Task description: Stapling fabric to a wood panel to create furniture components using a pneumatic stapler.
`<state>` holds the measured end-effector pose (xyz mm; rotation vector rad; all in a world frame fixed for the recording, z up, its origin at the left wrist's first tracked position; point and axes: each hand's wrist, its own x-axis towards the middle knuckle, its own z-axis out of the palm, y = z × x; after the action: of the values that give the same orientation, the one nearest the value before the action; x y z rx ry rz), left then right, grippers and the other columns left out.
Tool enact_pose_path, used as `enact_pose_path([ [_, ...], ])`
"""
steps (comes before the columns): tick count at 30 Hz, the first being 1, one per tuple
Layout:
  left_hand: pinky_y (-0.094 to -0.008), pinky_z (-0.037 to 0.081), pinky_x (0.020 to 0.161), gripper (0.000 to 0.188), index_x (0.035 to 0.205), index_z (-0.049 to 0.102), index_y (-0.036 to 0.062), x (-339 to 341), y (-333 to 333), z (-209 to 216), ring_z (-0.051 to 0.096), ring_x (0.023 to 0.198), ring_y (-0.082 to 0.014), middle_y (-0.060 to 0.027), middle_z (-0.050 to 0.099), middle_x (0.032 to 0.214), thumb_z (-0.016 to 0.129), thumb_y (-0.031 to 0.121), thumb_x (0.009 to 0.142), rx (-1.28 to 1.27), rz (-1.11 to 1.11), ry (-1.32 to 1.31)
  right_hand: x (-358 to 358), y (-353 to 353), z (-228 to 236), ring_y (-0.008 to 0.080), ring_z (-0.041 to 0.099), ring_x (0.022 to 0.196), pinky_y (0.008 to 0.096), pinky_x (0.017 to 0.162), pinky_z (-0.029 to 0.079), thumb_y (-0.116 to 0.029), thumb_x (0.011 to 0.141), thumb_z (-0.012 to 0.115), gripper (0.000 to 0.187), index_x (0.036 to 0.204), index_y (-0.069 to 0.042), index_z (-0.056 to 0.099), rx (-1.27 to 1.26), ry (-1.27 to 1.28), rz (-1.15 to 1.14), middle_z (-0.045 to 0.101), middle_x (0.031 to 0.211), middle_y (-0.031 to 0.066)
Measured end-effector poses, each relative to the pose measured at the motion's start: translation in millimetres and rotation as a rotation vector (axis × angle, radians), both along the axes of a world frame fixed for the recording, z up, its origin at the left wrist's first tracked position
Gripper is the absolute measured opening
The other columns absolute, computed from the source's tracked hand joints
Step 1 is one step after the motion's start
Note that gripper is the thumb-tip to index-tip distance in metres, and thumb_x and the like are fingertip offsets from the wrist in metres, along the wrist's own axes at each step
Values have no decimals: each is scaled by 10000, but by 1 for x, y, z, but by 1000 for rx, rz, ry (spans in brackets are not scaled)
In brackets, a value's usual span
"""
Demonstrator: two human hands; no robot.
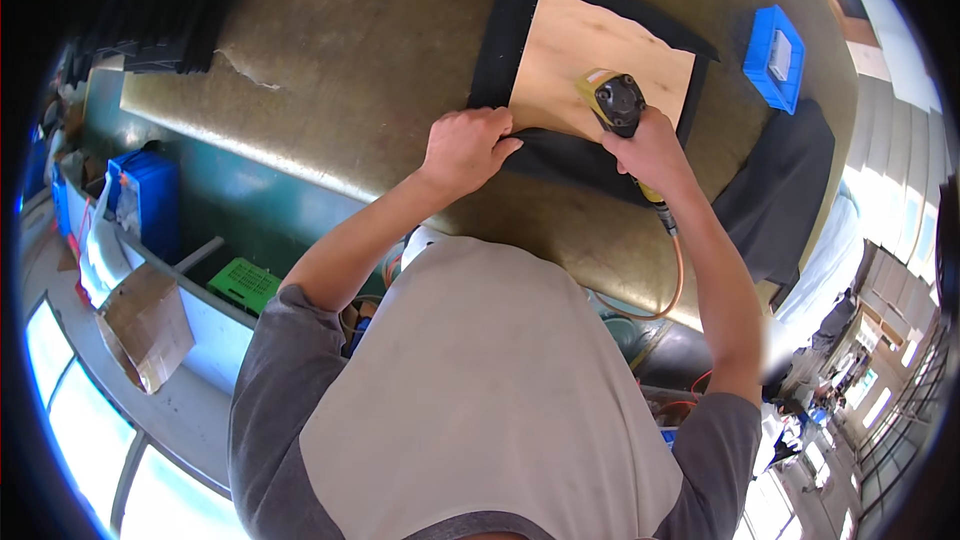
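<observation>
A light plywood board (560, 50) lies on a larger piece of black fabric (497, 48), whose edges show around it. My right hand (650, 152) is closed around the grip of a yellow and black pneumatic staple gun (618, 100), held over the lower right part of the board. An orange air hose (681, 275) runs from the base of its handle. At the board's near left corner, my left hand (467, 149) has its fingers curled onto the fabric's edge, thumb pointing right. The fingertips and the gun's nose are hidden.
All this rests on a wide brownish worktable (350, 70). A blue plastic bin (775, 60) stands at the right, with more black fabric (780, 190) nearer me. Dark stacked material (165, 20) sits far left. Below the left edge are a green crate (244, 285) and a cardboard box (147, 325).
</observation>
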<state>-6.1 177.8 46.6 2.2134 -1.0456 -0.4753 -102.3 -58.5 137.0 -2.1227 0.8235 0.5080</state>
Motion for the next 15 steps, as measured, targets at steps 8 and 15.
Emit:
enact_pose_path([
  [8,-466,498,575,312,736,565,106,18,-2,-15,660,682,-332,-82,632,680,758,300,885,-92,-68,-54,-2,-8,-9,238,686,537,371,557,547,-111,834,654,183,899,54,608,46,3,-13,657,652,143],
  [15,-455,517,589,275,741,632,115,25,-16,-16,676,685,-333,-94,670,695,769,310,877,0,104,17,-2,-15,-12,202,671,513,345,535,548,-108,837,675,175,899,51,634,64,-2,-15,640,610,114],
])
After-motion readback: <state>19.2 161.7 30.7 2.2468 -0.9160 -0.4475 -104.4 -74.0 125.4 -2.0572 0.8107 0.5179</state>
